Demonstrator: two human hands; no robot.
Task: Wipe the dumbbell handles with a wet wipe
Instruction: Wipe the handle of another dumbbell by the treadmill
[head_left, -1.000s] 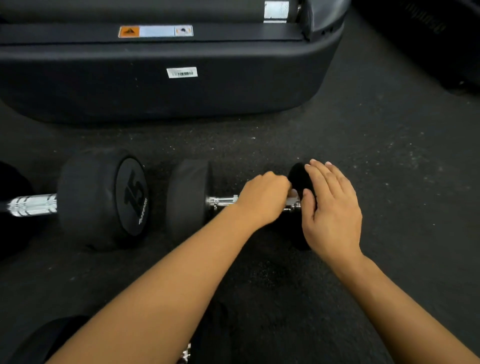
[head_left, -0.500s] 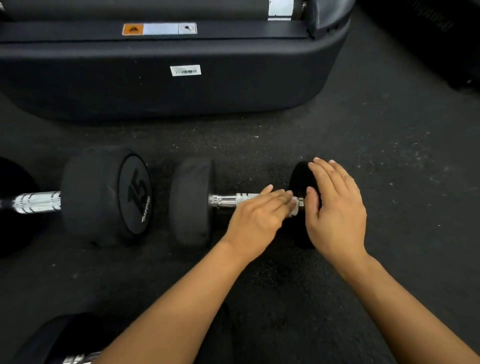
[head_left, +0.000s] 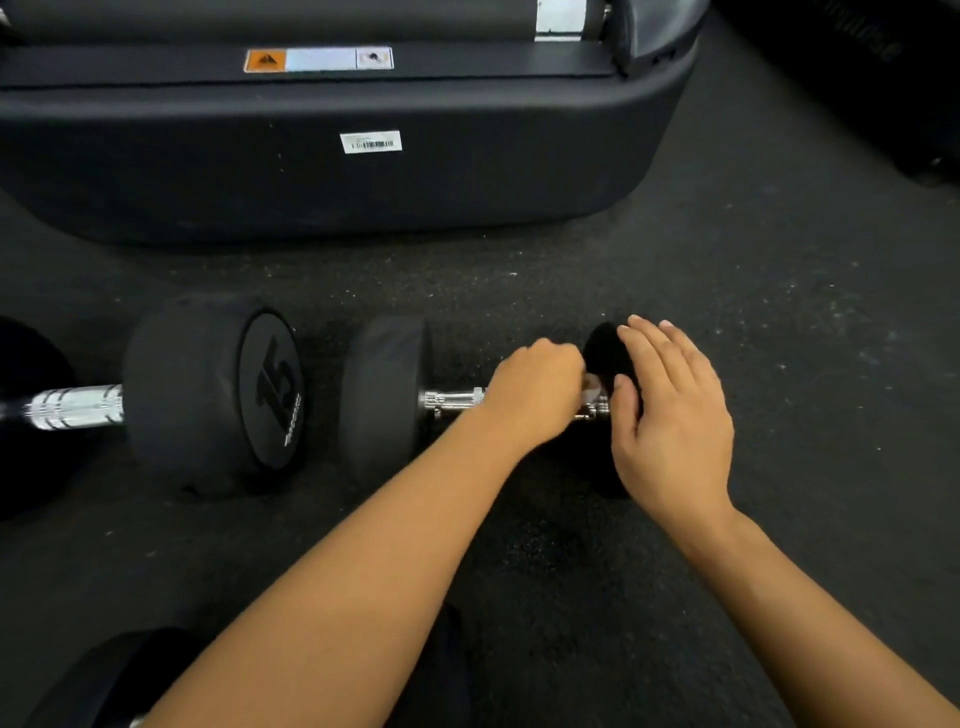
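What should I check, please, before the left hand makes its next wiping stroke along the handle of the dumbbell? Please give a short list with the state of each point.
1. Left hand curled round the chrome handle: ok.
2. Wet wipe under the fingers: only a white edge shows; full contact cannot tell.
3. Right hand steadying the right weight head, fingers straight: ok.
4. Dumbbell resting on the floor: ok.
5. Handle part near the left weight head uncovered, free for the stroke: ok.
6. Handle already clean: cannot tell.
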